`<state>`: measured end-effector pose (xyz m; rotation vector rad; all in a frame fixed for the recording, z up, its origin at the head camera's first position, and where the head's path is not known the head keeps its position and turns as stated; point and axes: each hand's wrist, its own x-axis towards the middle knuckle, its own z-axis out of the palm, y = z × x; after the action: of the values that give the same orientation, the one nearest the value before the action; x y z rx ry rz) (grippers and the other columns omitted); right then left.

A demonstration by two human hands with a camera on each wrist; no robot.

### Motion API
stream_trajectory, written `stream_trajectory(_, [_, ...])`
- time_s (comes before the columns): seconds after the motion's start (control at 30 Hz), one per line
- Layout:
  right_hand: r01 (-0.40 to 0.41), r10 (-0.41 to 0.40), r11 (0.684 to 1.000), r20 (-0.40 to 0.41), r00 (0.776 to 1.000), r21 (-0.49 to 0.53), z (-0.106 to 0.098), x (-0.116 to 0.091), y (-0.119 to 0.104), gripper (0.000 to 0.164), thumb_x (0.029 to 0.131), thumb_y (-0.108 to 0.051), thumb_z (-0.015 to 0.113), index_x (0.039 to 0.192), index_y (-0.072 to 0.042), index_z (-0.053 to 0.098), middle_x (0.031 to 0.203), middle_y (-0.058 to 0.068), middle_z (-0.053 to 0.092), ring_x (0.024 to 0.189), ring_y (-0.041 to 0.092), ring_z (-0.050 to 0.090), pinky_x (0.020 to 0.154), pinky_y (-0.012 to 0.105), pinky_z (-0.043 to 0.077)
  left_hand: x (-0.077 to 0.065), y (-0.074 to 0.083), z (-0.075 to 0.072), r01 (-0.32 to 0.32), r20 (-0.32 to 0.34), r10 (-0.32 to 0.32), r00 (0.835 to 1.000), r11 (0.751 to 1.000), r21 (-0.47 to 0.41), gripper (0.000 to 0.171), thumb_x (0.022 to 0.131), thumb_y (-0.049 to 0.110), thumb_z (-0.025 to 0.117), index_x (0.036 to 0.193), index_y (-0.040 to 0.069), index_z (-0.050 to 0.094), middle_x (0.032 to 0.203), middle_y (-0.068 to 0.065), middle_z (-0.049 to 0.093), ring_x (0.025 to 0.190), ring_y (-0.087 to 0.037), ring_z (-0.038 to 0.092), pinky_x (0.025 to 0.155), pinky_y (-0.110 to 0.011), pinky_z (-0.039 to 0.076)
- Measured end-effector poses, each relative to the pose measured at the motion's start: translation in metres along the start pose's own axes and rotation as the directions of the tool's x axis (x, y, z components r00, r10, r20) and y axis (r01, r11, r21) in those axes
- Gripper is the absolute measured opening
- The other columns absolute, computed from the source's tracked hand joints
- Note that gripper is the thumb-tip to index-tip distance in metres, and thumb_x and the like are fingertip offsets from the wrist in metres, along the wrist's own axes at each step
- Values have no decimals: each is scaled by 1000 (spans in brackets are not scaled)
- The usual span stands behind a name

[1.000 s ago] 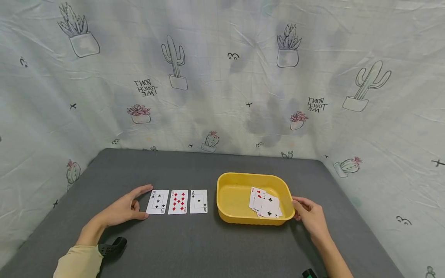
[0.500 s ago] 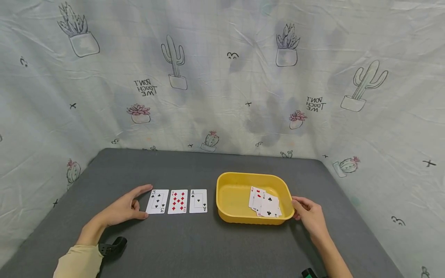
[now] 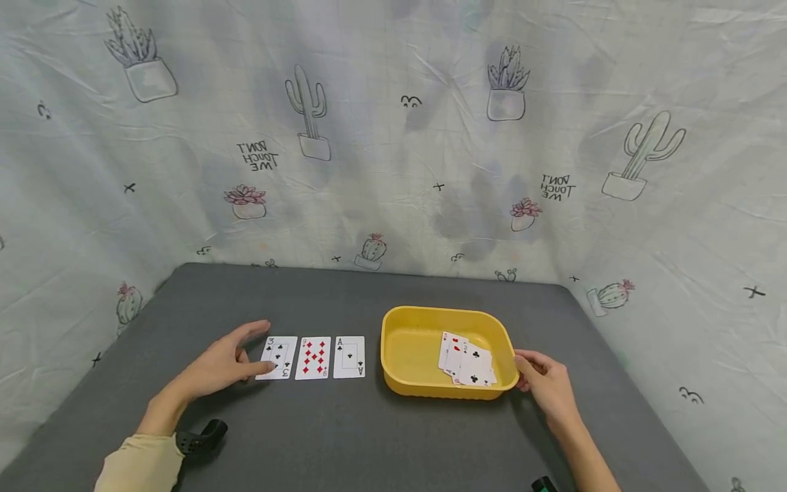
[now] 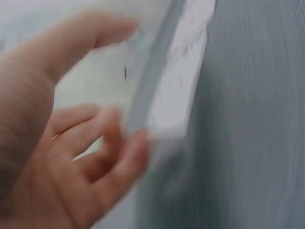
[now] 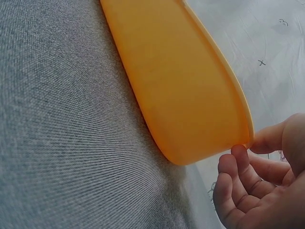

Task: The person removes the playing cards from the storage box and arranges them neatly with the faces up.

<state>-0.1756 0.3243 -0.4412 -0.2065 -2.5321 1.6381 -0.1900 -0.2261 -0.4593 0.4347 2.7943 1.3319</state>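
Three playing cards lie face up in a row: a three of clubs [image 3: 280, 350], a nine of diamonds [image 3: 313, 359] and an ace of clubs [image 3: 349, 357]. My left hand [image 3: 218, 359] is at the three of clubs, thumb over its lower part and index finger by its upper left corner. Blur softens the left wrist view, where the fingers [image 4: 136, 148] show close to the white card edge. My right hand [image 3: 547, 383] pinches the right end of a yellow plastic basin [image 3: 443, 391] between thumb and fingers. Several overlapping cards [image 3: 476, 365] lie inside it.
A dark grey cloth covers the table [image 3: 344, 437]. Behind and beside it hangs a pale curtain [image 3: 381, 137] printed with cacti. Black straps [image 3: 203, 437] sit at my wrists.
My left thumb has moved right and up, from the lower left corner of the three of clubs to over its face. The index fingertip has risen slightly. My right hand keeps its grip.
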Motion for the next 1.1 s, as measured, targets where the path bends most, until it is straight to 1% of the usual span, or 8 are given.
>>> stream_trajectory(0.07, [0,0,1000,-8,1000,8,2,-1,0,34,101,-18,58,125,6,62,91,19,65,72,25,60,63,30,53,5,19,10,-35,-133,40,990,998,45,70,87,32,77,144,8,45,78,-4,61,57,-12,50,49,-28,41])
stream_trajectory(0.13, [-3,3,1000,-14,1000,5,2,-1,-1,33,101,-18,57,124,6,62,90,19,65,72,25,59,63,30,53,12,43,26,-83,-254,96,962,995,62,59,88,29,76,139,11,52,97,-5,65,68,-14,56,53,-29,44])
stream_trajectory(0.23, [-8,8,1000,-10,1000,-6,0,-1,-1,34,102,-19,57,125,6,62,91,18,65,73,25,60,64,30,53,26,83,56,-160,-319,160,934,987,28,53,86,25,79,134,17,57,122,1,62,85,-17,60,60,-31,49])
stream_trajectory(0.37, [-7,7,1000,-17,1000,-5,-2,0,1,34,102,-20,57,125,5,62,91,18,66,74,27,60,64,30,53,49,133,94,-275,-212,265,941,961,-20,56,83,24,82,133,18,58,123,4,59,94,-18,58,73,-37,52])
stream_trajectory(0.5, [6,-6,1000,-18,1000,-1,-2,3,5,35,101,-21,58,124,5,63,92,19,66,73,24,60,65,30,53,75,161,127,-347,-54,344,937,936,-54,58,85,22,80,137,12,56,129,-3,57,109,-23,55,87,-44,50])
stream_trajectory(0.67, [17,-17,1000,-11,1000,0,2,5,7,33,101,-20,58,123,5,63,93,20,66,72,22,60,65,30,54,100,170,158,-292,106,303,947,951,-104,62,86,19,78,141,9,51,137,-8,54,121,-30,52,94,-43,47])
stream_trajectory(0.93, [11,-11,1000,-13,1000,0,3,3,2,32,102,-19,57,122,5,64,92,20,66,69,18,59,64,30,53,114,188,199,-186,134,215,967,963,-197,66,83,19,82,140,7,53,136,-6,56,116,-26,55,86,-30,49])
stream_trajectory(1.1, [9,-9,1000,-10,1000,3,4,3,3,33,102,-20,57,122,5,64,91,19,66,69,19,59,63,30,53,125,193,220,-141,200,170,965,978,-152,76,78,21,86,144,8,50,139,-2,53,118,-24,54,94,-30,46])
